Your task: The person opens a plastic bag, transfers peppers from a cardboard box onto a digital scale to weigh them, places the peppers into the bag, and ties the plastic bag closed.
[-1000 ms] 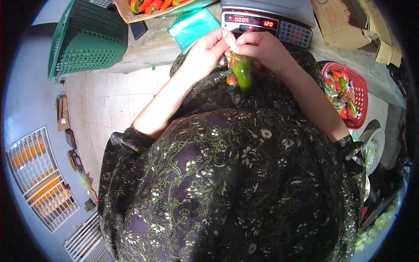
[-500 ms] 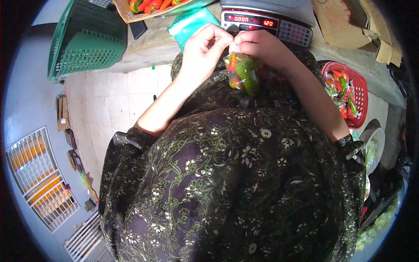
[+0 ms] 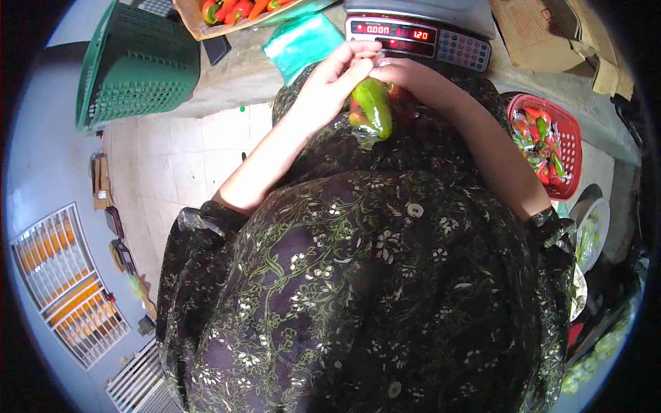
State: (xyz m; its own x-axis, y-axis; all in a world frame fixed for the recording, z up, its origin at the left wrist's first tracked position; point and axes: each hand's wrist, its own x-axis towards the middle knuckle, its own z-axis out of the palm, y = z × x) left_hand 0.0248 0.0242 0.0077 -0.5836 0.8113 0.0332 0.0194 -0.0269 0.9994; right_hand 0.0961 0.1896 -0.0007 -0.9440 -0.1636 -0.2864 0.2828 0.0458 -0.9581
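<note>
A clear plastic bag of peppers (image 3: 372, 110), green and red, hangs over my lap below my two hands. My left hand (image 3: 341, 74) pinches the bag's gathered top, thumb and fingers pressed together. On the other side my right hand (image 3: 406, 72) is closed on the same top, fingertips touching those of my left hand. The neck of the bag is mostly hidden between the fingers. Just beyond the hands stands a digital scale (image 3: 463, 49) with lit red digits. A green plastic sheet or bag (image 3: 300, 45) lies on the counter near my left hand.
A box of peppers (image 3: 237, 22) and a dark phone (image 3: 216, 49) are on the counter at the left, beside a green basket (image 3: 141, 76). At right are a cardboard box (image 3: 537, 38) and a red basket (image 3: 570, 148) of bagged peppers.
The bag of peppers has turned and swung slightly up and left, bringing the green pepper to the front. Both hands have closed in around the bag's top.
</note>
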